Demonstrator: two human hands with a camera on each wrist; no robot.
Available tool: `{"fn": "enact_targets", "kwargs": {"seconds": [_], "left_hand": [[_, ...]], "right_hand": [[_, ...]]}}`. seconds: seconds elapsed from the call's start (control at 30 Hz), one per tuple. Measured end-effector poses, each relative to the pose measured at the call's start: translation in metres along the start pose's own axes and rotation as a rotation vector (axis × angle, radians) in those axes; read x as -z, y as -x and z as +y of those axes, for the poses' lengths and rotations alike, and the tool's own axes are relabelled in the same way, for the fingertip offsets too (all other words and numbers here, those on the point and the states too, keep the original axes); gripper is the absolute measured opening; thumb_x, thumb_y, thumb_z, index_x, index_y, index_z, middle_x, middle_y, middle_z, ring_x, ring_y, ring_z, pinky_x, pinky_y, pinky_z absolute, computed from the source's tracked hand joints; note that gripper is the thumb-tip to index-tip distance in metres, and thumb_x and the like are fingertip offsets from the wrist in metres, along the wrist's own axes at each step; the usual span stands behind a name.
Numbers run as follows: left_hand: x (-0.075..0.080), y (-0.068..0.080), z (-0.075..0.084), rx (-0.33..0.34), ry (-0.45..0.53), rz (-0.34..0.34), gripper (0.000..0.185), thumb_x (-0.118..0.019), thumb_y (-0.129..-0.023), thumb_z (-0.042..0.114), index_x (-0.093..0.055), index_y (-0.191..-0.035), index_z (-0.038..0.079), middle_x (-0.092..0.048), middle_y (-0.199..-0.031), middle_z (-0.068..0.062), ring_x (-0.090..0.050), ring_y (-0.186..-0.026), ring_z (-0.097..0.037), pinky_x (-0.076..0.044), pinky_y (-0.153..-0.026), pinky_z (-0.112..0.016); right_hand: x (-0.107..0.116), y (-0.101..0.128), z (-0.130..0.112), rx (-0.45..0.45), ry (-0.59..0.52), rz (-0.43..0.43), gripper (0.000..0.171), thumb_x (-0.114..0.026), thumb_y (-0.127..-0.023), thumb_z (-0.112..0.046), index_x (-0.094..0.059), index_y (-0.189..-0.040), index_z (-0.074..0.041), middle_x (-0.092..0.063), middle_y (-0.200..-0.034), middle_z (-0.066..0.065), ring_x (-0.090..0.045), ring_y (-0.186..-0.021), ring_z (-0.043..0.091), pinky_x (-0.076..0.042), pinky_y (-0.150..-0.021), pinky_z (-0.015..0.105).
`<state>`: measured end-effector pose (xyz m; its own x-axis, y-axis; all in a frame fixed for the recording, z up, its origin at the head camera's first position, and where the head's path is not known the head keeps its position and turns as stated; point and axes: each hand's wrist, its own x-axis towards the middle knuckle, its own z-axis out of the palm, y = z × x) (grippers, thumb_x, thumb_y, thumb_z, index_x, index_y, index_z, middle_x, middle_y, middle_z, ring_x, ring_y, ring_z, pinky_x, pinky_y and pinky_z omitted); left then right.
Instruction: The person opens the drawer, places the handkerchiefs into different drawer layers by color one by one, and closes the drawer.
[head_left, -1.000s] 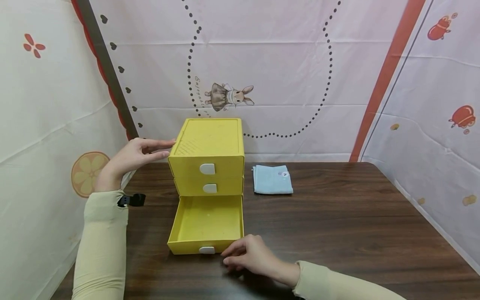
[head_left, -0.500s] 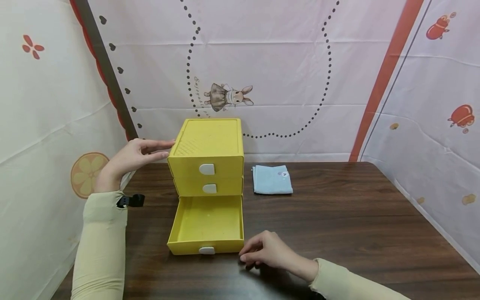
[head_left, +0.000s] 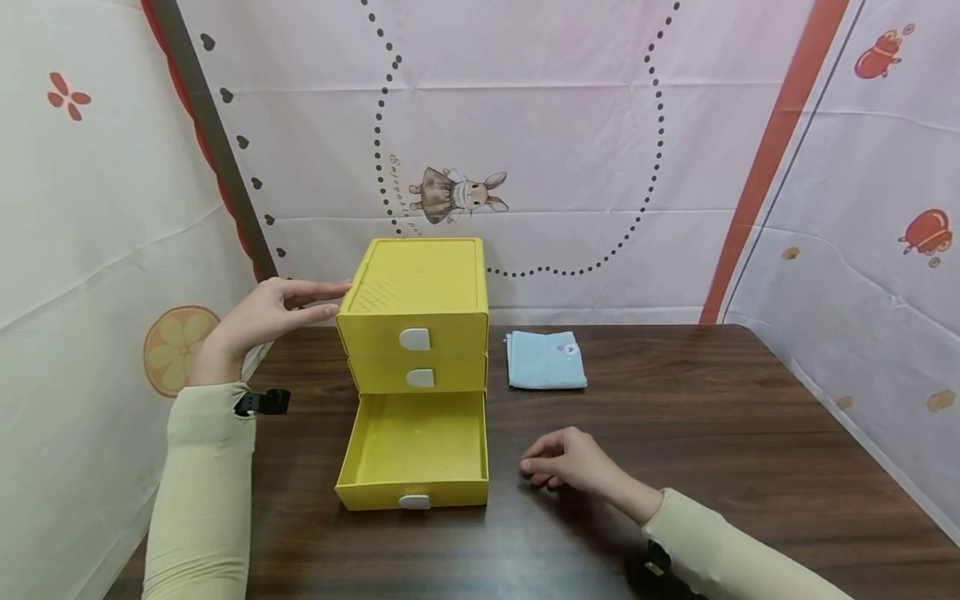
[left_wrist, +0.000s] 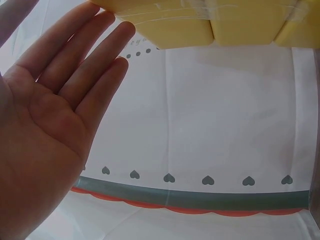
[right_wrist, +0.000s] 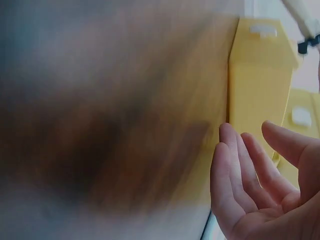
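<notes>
The yellow three-drawer cabinet [head_left: 416, 317] stands on the dark wooden table [head_left: 712, 450], toward its left rear, close to the printed cloth backdrop [head_left: 570, 142]. Its bottom drawer [head_left: 412, 454] is pulled out toward me and shows a bare yellow floor; the two drawers above it are shut, each with a white tab handle on its front.

My left hand [head_left: 262, 317] is flat against the cabinet's left side at the level of the top drawer, fingers straight and together, the fingertips [left_wrist: 120, 30] touching the yellow wall near its top front corner. It grips nothing; it only rests there.

My right hand [head_left: 573, 460] is low over the table, just to the right of the open drawer and apart from it. Its fingers [right_wrist: 235, 165] are loosely curled and a little spread, with nothing between them; the right wrist view shows the palm bare and the yellow drawer side beyond the fingertips.

A folded light blue cloth [head_left: 545, 359] lies flat on the table just right of the cabinet, farther back than my right hand.
</notes>
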<state>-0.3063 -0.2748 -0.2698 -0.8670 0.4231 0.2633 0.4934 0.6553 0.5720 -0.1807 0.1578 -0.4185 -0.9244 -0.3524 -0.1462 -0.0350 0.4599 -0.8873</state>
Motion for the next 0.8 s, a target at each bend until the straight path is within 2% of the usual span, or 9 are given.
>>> {"fn": "enact_targets", "kwargs": {"seconds": [0.2,0.4,0.53,0.8], "left_hand": [[0.000,0.000,-0.001,0.007,0.021,-0.007,0.040,-0.064,-0.090,0.037,-0.059,-0.130,0.033,-0.058,-0.133,0.004,-0.055,-0.113,-0.008,-0.046,-0.080,-0.014],[0.000,0.000,-0.002,0.022,0.003,0.001,0.041,-0.064,-0.090,0.038,-0.059,-0.130,0.032,-0.058,-0.133,0.004,-0.054,-0.110,-0.004,-0.046,-0.079,-0.015],[0.000,0.001,-0.002,0.012,0.006,0.002,0.040,-0.064,-0.090,0.037,-0.059,-0.129,0.032,-0.059,-0.132,0.004,-0.055,-0.108,-0.003,-0.046,-0.078,-0.016],[0.000,0.002,0.002,-0.004,-0.004,0.005,0.039,-0.063,-0.090,0.039,-0.060,-0.129,0.034,-0.059,-0.132,0.005,-0.054,-0.107,0.000,-0.046,-0.079,-0.016]], "right_hand": [[0.022,-0.015,0.006,-0.037,0.016,0.087,0.026,-0.068,-0.088,-0.023,-0.070,-0.104,-0.003,-0.072,-0.096,0.011,-0.071,-0.081,0.021,-0.056,-0.067,0.034],[0.039,-0.034,0.011,-0.125,0.000,0.207,0.025,-0.068,-0.088,-0.023,-0.070,-0.104,-0.004,-0.071,-0.099,0.009,-0.071,-0.082,0.021,-0.056,-0.068,0.033],[0.053,-0.046,0.011,-0.148,-0.005,0.280,0.026,-0.068,-0.089,-0.022,-0.069,-0.106,-0.003,-0.070,-0.103,0.011,-0.071,-0.084,0.021,-0.056,-0.070,0.033],[0.085,-0.065,0.010,-0.145,-0.008,0.314,0.035,-0.063,-0.092,-0.023,-0.064,-0.117,0.002,-0.067,-0.111,0.019,-0.069,-0.095,0.026,-0.055,-0.079,0.035]]}}
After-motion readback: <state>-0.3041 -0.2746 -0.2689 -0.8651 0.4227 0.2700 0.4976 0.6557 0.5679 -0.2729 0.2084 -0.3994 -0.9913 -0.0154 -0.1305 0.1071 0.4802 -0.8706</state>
